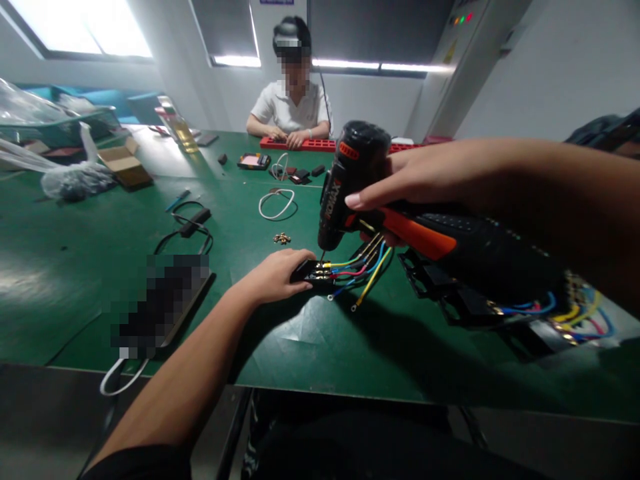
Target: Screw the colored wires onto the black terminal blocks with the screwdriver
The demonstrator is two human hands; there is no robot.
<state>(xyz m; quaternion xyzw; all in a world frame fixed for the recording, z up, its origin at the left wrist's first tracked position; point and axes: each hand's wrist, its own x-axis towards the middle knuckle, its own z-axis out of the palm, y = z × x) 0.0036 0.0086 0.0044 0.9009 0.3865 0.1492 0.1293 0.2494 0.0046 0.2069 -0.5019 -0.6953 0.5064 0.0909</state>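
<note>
A black and orange power screwdriver [333,200] is gripped in my right hand [400,190], its bit pointing down onto a small black terminal block [316,272]. My left hand [280,275] holds that block by its left end on the green table, fingers on the far side and thumb on the near side. Yellow, red and blue wires [357,267] run from the block's right side. Two wires with ring ends, one blue and one yellow [367,287], lie on the near side. A little pile of brass screws [282,238] sits beyond my left hand.
More black wired units [475,307] lie at the right under my forearm. A phone-like device [165,303] with a white cable is at the left. Across the green table [225,213], a person [293,107] works at a red tray [320,145]. An open carton [125,163] stands far left.
</note>
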